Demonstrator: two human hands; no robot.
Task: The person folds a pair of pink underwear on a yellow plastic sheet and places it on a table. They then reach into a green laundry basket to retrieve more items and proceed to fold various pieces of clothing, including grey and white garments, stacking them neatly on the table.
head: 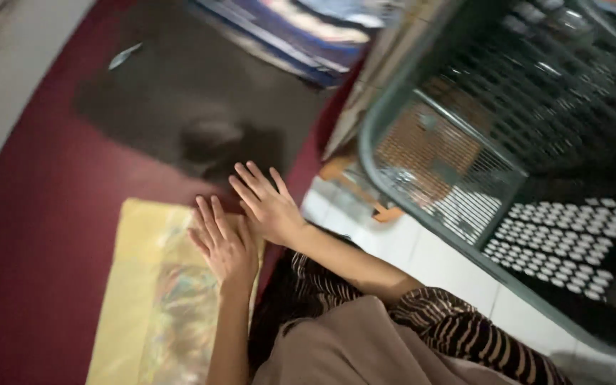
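My left hand (226, 246) lies flat with its fingers apart on the top right corner of a yellow patterned mat (147, 299), and it holds nothing. Just above and to the right of it, my right hand (267, 205) is stretched out with spread fingers over the dark red floor (30, 235), close to the edge of a dark grey mat (180, 93). It is empty too. The two hands almost touch. A striped sleeve (458, 328) covers my right upper arm.
A large grey plastic lattice basket (465, 142) fills the right side and stands over white floor tiles (422, 249). Folded blue patterned fabric (301, 28) lies at the top. Brown cloth (351, 342) covers my lap at the bottom.
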